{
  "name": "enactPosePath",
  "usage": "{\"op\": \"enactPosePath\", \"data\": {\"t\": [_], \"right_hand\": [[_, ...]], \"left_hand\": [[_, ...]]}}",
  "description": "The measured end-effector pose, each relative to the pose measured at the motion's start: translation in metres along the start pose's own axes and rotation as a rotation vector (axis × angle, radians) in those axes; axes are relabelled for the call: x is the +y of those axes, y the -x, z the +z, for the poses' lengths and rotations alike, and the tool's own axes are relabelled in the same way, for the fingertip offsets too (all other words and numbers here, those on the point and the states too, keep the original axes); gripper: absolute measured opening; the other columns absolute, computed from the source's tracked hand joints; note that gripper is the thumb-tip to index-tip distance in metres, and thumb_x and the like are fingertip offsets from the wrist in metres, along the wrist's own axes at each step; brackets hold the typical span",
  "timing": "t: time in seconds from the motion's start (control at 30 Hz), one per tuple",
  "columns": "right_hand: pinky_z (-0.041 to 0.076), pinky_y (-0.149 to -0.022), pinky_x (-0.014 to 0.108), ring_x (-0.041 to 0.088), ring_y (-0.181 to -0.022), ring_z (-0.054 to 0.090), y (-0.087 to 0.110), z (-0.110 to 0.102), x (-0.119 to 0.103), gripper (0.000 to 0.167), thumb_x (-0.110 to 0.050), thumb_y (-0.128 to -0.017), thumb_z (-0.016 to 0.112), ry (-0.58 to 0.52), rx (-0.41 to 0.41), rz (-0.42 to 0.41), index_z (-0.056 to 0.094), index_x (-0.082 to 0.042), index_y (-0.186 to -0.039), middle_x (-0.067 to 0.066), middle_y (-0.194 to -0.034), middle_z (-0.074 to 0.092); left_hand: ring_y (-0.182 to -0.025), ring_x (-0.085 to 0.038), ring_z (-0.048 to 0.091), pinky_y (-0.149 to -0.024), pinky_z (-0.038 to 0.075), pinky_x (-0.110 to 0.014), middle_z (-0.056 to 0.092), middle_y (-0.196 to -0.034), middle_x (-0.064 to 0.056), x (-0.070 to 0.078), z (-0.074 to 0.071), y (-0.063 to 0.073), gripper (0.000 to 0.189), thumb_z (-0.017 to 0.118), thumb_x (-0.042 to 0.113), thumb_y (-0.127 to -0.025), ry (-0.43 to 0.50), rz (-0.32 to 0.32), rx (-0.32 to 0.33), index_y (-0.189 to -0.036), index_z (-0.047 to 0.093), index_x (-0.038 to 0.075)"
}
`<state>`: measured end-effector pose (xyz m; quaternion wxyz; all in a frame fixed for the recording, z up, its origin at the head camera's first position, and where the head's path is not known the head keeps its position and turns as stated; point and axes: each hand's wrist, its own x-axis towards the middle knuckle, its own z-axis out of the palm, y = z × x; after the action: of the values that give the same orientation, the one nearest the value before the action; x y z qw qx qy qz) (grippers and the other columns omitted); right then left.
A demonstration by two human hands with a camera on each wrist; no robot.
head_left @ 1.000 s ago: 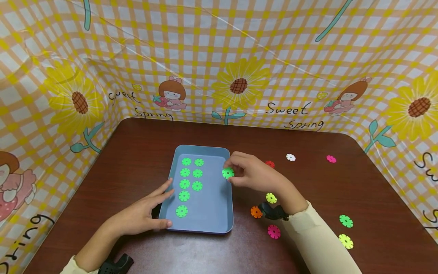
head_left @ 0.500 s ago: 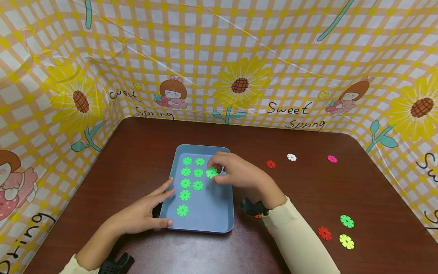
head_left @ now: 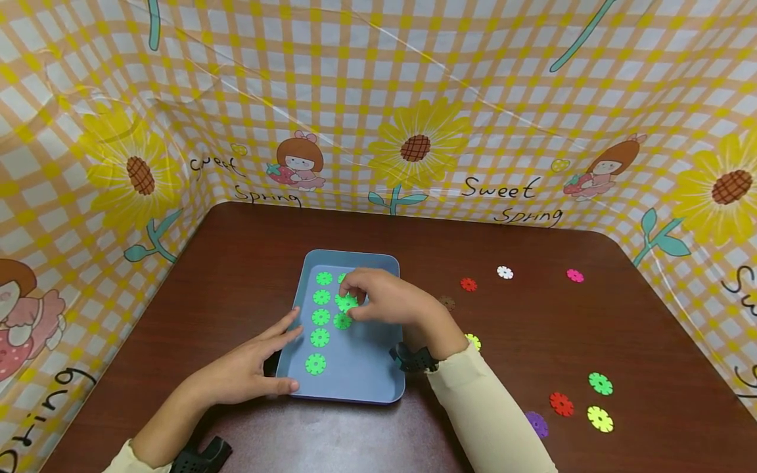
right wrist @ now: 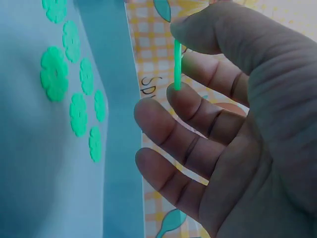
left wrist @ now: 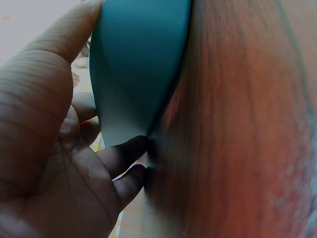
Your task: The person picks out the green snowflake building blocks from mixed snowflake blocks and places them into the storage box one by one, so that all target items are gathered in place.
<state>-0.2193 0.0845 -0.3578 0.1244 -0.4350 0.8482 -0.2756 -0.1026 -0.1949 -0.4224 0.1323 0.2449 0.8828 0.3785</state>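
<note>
My right hand (head_left: 390, 299) pinches a green notched plastic disc (right wrist: 177, 64) by its edges between thumb and fingertip. It is over the blue-grey tray (head_left: 368, 368), and in the head view the disc overlaps the second column of green discs lying there. In the right wrist view this disc stands edge-on, with the other fingers apart from it. Flat green discs (head_left: 320, 337) form a left column and a shorter second column, partly hidden by my fingers. My left hand (head_left: 248, 369) rests at the tray's left side, fingers spread and thumb on the near left rim.
Loose discs lie on the brown table right of the tray: red (head_left: 561, 404), green (head_left: 600, 383), yellow (head_left: 600, 418), purple (head_left: 537, 424), white (head_left: 504, 272) and pink (head_left: 575, 275) among them. My right sleeve (head_left: 481, 407) crosses that side. A checked cloth (head_left: 331, 79) walls the table's back and sides.
My right hand has carried the green disc leftward from the tray's right rim to the second column. The sleeve now bares a purple disc and covers the orange and pink ones. My left hand stays put.
</note>
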Motion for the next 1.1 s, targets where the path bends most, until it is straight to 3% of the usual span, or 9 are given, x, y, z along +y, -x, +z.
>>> {"op": "enactPosePath", "data": {"t": [0.5, 0.77, 1.1], "right_hand": [[0.046, -0.076, 0.028, 0.023, -0.085, 0.058, -0.011, 0.02, -0.003, 0.019, -0.01, -0.087, 0.073, -0.005, -0.061, -0.008, 0.066, -0.006, -0.105, 0.002, -0.093, 0.06], [0.045, -0.071, 0.028, 0.014, -0.078, 0.052, -0.013, 0.029, -0.005, 0.019, -0.008, -0.086, 0.073, 0.015, -0.105, 0.049, 0.066, -0.008, -0.103, 0.001, -0.087, 0.059], [0.041, -0.063, 0.027, 0.012, -0.07, 0.049, -0.009, 0.034, -0.004, 0.015, -0.007, -0.085, 0.074, 0.035, -0.187, 0.109, 0.067, -0.014, -0.096, -0.003, -0.076, 0.055]], "left_hand": [[-0.149, -0.027, 0.017, -0.108, 0.03, -0.058, 0.006, -0.167, 0.001, -0.002, 0.001, 0.0, 0.093, 0.073, 0.053, -0.086, -0.003, 0.011, 0.0, -0.156, 0.032, 0.008], [-0.149, -0.028, 0.017, -0.108, 0.03, -0.058, 0.007, -0.167, 0.001, -0.001, 0.0, 0.001, 0.093, 0.073, 0.053, -0.086, -0.009, 0.001, 0.003, -0.156, 0.032, 0.008], [-0.148, -0.026, 0.017, -0.108, 0.03, -0.057, 0.005, -0.167, 0.002, 0.001, -0.001, 0.001, 0.093, 0.073, 0.052, -0.086, -0.008, -0.006, -0.003, -0.156, 0.031, 0.008]]}}
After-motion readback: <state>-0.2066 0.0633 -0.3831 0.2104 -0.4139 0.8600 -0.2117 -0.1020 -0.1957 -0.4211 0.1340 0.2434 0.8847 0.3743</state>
